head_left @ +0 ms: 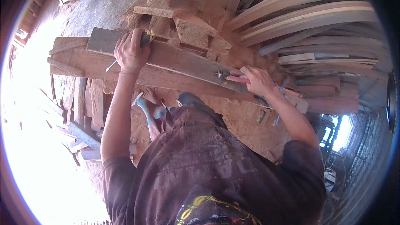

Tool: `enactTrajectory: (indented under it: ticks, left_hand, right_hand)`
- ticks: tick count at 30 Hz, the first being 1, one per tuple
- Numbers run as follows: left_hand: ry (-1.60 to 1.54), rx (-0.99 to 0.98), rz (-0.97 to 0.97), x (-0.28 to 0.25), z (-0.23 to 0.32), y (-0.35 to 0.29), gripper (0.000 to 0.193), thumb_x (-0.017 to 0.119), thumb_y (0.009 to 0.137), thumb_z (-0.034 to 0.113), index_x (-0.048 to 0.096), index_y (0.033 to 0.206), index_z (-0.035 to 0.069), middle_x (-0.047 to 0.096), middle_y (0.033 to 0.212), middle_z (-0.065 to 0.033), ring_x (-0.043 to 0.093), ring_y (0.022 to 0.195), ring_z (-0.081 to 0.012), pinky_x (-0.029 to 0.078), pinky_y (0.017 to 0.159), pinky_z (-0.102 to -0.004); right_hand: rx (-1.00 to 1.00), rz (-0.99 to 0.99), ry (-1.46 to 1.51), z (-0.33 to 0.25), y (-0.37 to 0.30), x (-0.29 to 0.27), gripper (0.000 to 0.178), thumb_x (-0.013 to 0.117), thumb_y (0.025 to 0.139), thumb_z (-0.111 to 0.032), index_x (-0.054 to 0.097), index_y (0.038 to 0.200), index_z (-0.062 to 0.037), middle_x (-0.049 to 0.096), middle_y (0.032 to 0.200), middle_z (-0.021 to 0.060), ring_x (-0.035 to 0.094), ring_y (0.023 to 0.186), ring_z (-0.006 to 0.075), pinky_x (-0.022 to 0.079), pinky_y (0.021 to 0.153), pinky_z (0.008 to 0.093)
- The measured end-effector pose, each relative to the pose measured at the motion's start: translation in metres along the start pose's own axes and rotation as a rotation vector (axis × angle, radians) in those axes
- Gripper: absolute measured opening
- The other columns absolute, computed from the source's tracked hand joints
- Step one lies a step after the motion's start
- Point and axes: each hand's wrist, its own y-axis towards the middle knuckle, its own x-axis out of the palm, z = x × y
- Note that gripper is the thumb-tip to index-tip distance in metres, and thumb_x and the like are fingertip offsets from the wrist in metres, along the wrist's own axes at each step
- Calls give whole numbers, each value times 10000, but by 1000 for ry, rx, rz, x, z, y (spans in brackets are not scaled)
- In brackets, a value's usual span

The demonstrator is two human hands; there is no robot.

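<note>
A long grey-brown board (179, 60) lies slantwise in front of me on a wider wooden plank (175, 81). Near its left end, my left hand (131, 54) is closed around a screwdriver (146, 38) with a dark and yellow handle. Its thin metal shaft pokes out below the fist. My right hand (259, 81) grips the red handles of a pair of pliers (238, 78) farther right. The dark metal head of the pliers is over the board's face; whether its jaws bite on anything is too small to tell.
Sawdust-covered offcuts (198, 31) are heaped just beyond the board. Several long curved wooden pieces (300, 0) are stacked at the far right. More scrap wood (85, 133) lies at the left. My bare foot (151, 96) is just below the plank, on the dusty floor (237, 118).
</note>
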Motion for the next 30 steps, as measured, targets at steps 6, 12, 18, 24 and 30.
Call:
enactTrajectory:
  ticks: [6,12,18,24,30]
  left_hand:
    - [40,-13,-4,3,4,0,270,728,749,138,645,1004,159,712,896,-48,711,882,-288,547,782,-436]
    - [60,-36,-19,4,-5,-5,270,715,754,151,641,1014,160,705,889,-50,710,882,-292,547,782,-444]
    - [42,8,-22,2,2,-2,227,734,765,168,637,969,155,702,878,-69,711,864,-301,548,768,-444]
    - [76,-41,-47,7,-6,-3,314,794,793,251,678,1066,148,722,925,-111,707,888,-369,551,762,-498]
    - [7,65,-74,-8,7,-1,219,792,890,209,708,1068,114,716,930,-119,692,867,-363,551,733,-468]
  right_hand:
    - [3,60,-326,-46,4,-42,273,632,879,-39,648,1151,-54,715,1023,188,707,988,443,573,845,532]
    - [116,-148,-311,-56,16,-50,250,624,917,-97,660,1159,-48,733,1004,202,723,939,444,575,826,543]
    - [185,360,215,-10,-36,83,231,680,960,-221,667,1118,-54,735,955,248,706,909,490,551,751,543]
    - [477,303,426,-32,-57,100,288,684,1027,-313,712,1172,-66,711,856,195,702,760,333,514,686,439]
    - [672,353,910,-108,-69,128,349,672,1041,-340,700,1199,-30,648,763,146,612,715,211,502,701,412]
